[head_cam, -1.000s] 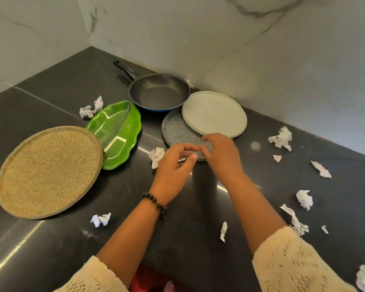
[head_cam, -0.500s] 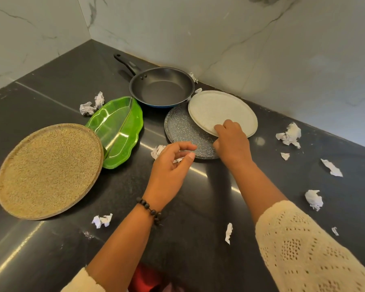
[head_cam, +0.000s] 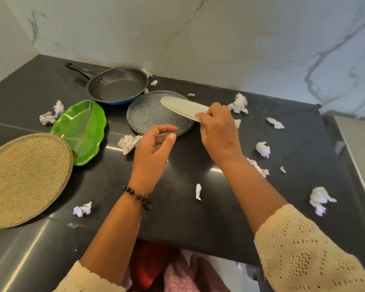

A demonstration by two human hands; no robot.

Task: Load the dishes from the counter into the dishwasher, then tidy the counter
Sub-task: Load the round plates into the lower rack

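We look down on a dark, glossy surface (head_cam: 177, 216) set into a corner of white marble wall (head_cam: 219, 39), with crumpled paper scraps (head_cam: 321, 199) strewn over it. Nearest on our left lies a round woven mat (head_cam: 25, 178), and just beyond it a green leaf-shaped dish (head_cam: 80, 131) whose long axis runs from near-left to far-right, its edge touching or overlapping the mat. Our left hand (head_cam: 151, 152), a bead bracelet (head_cam: 138, 197) at the wrist, hovers over the near rim of the speckled plate (head_cam: 150, 114); its fingers (head_cam: 167, 129) are loosely curled with thumb and forefinger close together, and we cannot tell whether they pinch anything or touch the rim. A paper wad (head_cam: 128, 143) sits just beside that hand. Our right hand (head_cam: 218, 131) grips the white plate (head_cam: 182, 107) by its near-right edge, fingers curled over the rim; the plate is tilted up almost edge-on above the speckled plate, its long axis running from the hand toward the far left. Farther back, a dark pan (head_cam: 117, 85) rests near the wall, just beside the speckled plate, its handle pointing far-left.
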